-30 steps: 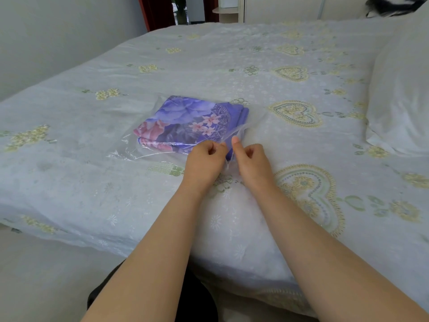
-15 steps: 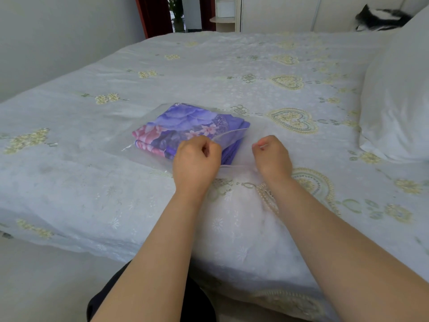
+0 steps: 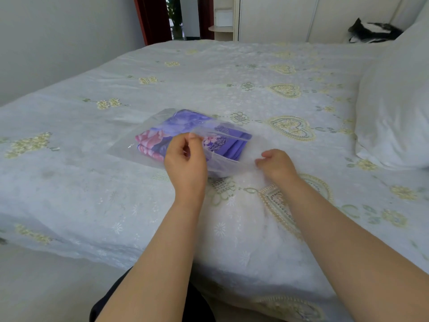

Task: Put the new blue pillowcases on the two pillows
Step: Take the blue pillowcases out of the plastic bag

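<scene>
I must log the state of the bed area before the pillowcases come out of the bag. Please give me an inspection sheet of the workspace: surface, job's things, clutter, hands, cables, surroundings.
Surface: white bedspread with yellow embroidered hearts and flowers, covering the bed.
Job's things: folded blue-purple floral pillowcases inside a clear plastic bag lying on the bedspread; one white pillow at the right edge; a second pillow cannot be made out.
Clutter: nothing seen.
Hands: left hand pinches the bag's upper film; right hand pinches the bag's near edge.
Cables: nothing seen.
Surroundings: grey wall on the left, dark red curtain, cream cabinet, black-and-white heap at the far right, unidentifiable.
</scene>
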